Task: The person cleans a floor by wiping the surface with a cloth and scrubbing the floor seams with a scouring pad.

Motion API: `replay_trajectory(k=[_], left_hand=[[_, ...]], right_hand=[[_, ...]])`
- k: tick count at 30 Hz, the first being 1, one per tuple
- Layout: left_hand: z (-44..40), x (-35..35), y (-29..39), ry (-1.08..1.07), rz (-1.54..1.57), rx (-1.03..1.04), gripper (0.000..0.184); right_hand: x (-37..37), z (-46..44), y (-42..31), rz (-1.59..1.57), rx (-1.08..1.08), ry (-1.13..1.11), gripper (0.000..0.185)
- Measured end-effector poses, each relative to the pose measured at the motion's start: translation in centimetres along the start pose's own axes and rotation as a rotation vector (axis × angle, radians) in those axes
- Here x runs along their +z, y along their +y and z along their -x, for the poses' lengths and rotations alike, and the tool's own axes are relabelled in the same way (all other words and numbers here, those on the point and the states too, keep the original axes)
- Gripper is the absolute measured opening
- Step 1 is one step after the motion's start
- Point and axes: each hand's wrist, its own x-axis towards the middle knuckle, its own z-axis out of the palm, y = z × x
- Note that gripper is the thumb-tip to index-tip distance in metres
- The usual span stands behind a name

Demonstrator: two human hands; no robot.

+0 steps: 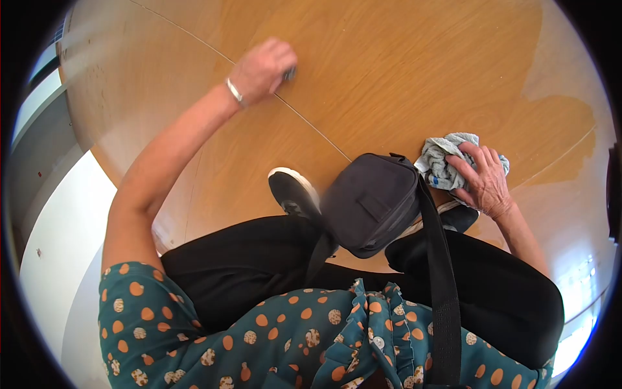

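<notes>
My left hand [262,68] is stretched forward over the wood-patterned floor [389,71], fingers curled in a fist and slightly blurred. A small dark grey object [289,73] shows at the edge of that fist; most of it is hidden, so I cannot tell its kind. On the right, my right hand [484,178] has its fingers bent over a crumpled pale grey-green cloth [446,165], which rests on the floor beside my shoe.
A black bag [370,204] hangs on a strap between my knees. My dark shoes [293,193] stand under it. Darker, wet-looking patches [557,126] mark the floor at right. Thin seams [317,131] cross the floor. A white surface [68,217] stands at left.
</notes>
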Motion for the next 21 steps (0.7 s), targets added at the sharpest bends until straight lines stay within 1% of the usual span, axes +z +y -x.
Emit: replay_trajectory(k=[2, 3, 5, 8, 10, 12, 15, 17, 18, 20, 21], left_hand=[[2.9, 1.1, 2.0, -0.061, -0.023, 0.012, 0.021], [2.1, 1.2, 1.5, -0.06, -0.026, 0.029, 0.021], [1.2, 1.8, 1.1, -0.062, -0.111, -0.026, 0.022], [-3.6, 0.3, -0.5, -0.014, -0.095, -0.045, 0.021], [-5.3, 0.1, -1.2, 0.125, -0.099, -0.029, 0.021], [-3.3, -0.2, 0.2, 0.079, 0.009, -0.062, 0.02], [2.5, 2.0, 4.1, -0.064, 0.021, 0.056, 0.015], [2.7, 1.5, 4.7, -0.08, 0.126, 0.052, 0.017], [1.6, 1.5, 4.2, -0.076, 0.127, 0.061, 0.017], [-0.9, 1.4, 2.2, 0.023, 0.017, 0.078, 0.019], [-2.4, 0.5, 1.0, 0.096, 0.057, 0.002, 0.022]], right_hand=[[-0.2, 0.1, 0.0, 0.003, 0.008, 0.001, 0.065], [-0.2, -0.1, 0.0, 0.009, 0.019, 0.01, 0.065], [0.0, -0.1, -0.3, 0.012, 0.028, 0.007, 0.066], [0.4, -0.1, -0.5, -0.001, 0.004, -0.013, 0.065], [0.0, -0.3, 0.1, 0.021, -0.014, -0.01, 0.065], [-0.2, -0.3, 0.4, 0.035, -0.012, 0.009, 0.065], [0.3, 0.2, -0.4, 0.024, 0.024, 0.057, 0.066], [0.3, 0.2, -0.3, 0.015, 0.047, 0.047, 0.064], [0.1, 0.1, -0.1, 0.009, 0.052, 0.026, 0.063], [0.1, 0.0, -0.2, -0.013, 0.042, -0.03, 0.061], [0.1, 0.0, -0.3, -0.012, 0.034, -0.034, 0.061]])
